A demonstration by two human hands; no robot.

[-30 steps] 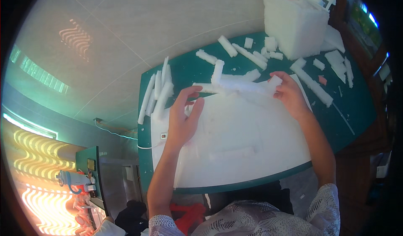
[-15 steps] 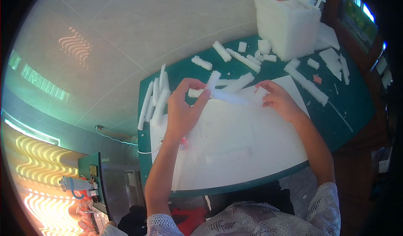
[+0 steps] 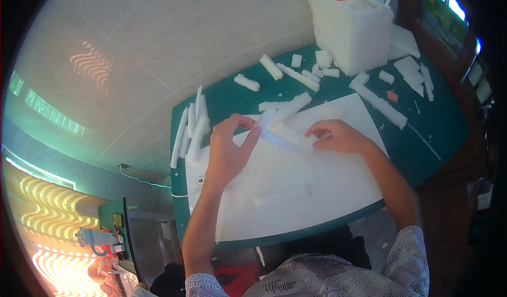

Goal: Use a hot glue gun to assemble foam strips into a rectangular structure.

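Observation:
My left hand point(image 3: 232, 144) pinches white foam strips between thumb and fingers, above a white board point(image 3: 285, 212). One short strip point(image 3: 268, 118) points up and away; a longer one point(image 3: 280, 140) slants down to the right from the fingertips. They look crossed or joined there; which, I cannot tell. My right hand point(image 3: 338, 137) is at the far right end of the longer strip, thumb and fingers curled close together. Whatever sits between them blends into the white board. Just beyond the strips lies a thick foam bar point(image 3: 294, 107).
A green table point(image 3: 237, 99) carries upright foam strips point(image 3: 198, 133) at the left, scattered foam pieces point(image 3: 300, 76) at the back, and a big white foam box point(image 3: 351, 35). A long foam bar point(image 3: 377, 102) lies at right. A small switch point(image 3: 200, 181) with a white cable sits at the board's left edge.
My right hand has moved down and slightly left, closer to my left hand. The strips in my left hand have tilted, and the longer one now slopes more steeply downward.

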